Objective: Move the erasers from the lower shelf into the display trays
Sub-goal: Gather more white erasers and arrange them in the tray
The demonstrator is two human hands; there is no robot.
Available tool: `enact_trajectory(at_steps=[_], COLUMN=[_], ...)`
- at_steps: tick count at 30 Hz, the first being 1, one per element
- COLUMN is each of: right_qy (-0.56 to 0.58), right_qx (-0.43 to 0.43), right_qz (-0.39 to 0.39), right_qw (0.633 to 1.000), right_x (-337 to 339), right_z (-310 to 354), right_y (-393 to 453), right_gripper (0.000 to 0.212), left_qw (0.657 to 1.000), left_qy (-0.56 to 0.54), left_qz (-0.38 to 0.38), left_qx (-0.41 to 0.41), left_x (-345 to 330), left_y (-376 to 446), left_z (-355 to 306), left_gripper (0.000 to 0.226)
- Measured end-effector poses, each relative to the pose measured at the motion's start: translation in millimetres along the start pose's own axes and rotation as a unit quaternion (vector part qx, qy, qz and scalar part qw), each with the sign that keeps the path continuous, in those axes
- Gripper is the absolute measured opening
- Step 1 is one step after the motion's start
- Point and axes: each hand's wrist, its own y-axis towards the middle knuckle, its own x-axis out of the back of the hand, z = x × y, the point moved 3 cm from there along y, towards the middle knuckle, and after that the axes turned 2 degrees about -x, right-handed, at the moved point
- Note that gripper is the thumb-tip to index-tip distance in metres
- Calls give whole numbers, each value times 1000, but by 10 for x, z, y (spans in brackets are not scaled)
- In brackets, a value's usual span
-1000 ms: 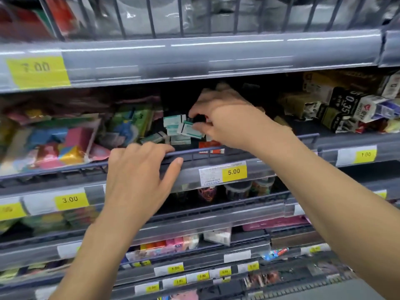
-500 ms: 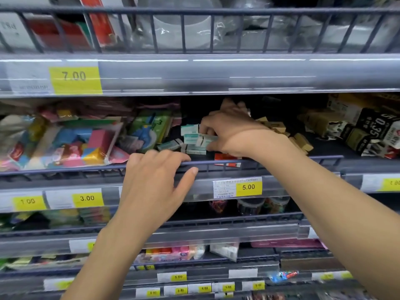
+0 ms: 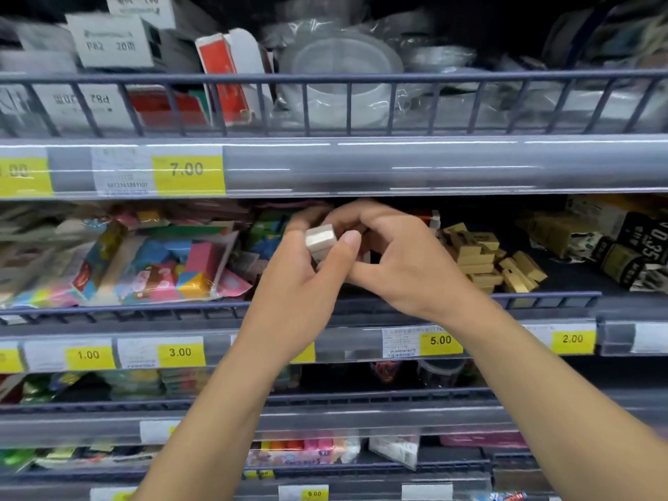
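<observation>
A small white boxed eraser (image 3: 319, 239) is held up in front of the middle shelf. My left hand (image 3: 300, 283) pinches it between thumb and fingers. My right hand (image 3: 401, 262) is pressed against the left, its curled fingers closing on the same eraser from behind. The two hands hide the spot on the shelf where the teal-and-white erasers lay. More small packs (image 3: 300, 452) lie on a lower shelf near the bottom of the view. I cannot see any display tray.
A wire rail (image 3: 542, 299) runs along the front of the middle shelf. Colourful packets (image 3: 162, 262) fill its left side, with tan boxes (image 3: 477, 254) and black boxes (image 3: 632, 247) on the right. Plastic bowls (image 3: 339, 77) sit on the shelf above.
My left hand has let go of the shelf rail and risen to meet the right. My right hand has drawn back from the shelf with an eraser, which both hands now hold.
</observation>
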Motion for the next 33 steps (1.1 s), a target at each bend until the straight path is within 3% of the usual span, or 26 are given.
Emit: enact_trajectory(at_steps=[3, 5, 9, 11, 14, 19, 26, 29, 31, 33], right_qy=[-45, -56, -171, -268, -375, -455, -389, -322, -217, -123], right_qx=[10, -3, -47, -80, -141, -171, -211, -187, -145, -87], right_qz=[-23, -19, 11, 77, 187, 262, 245, 146, 69, 12], right_qw=[999, 998, 984, 957, 897, 834, 863, 917, 963, 988], right_x=[-35, -30, 90, 111, 36, -112, -129, -77, -95, -174], right_z=[-31, -76, -216, -296, -380, -371, -290, -212, -112, 14], right_y=[-5, -4, 80, 158, 234, 307, 377, 358, 271, 164], right_gripper=[38, 44, 31, 24, 31, 33, 33, 31, 27, 23], left_qw=[999, 998, 997, 996, 996, 993, 988, 991, 992, 991], left_qy=[-6, 12, -59, -74, -68, -96, -128, -98, -95, -104], left_qz=[-17, -36, -53, -55, -51, -42, -35, -30, -16, -17], left_qx=[-28, -49, -10, 12, 39, 55, 82, 84, 80, 77], left_x=[45, 117, 321, 406, 493, 512, 442, 398, 364, 331], left_y=[29, 59, 144, 173, 195, 197, 116, 106, 107, 114], left_z=[-15, 0, 173, 271, 387, 399, 303, 261, 259, 261], left_gripper=[15, 22, 20, 17, 10, 15, 37, 49, 59, 47])
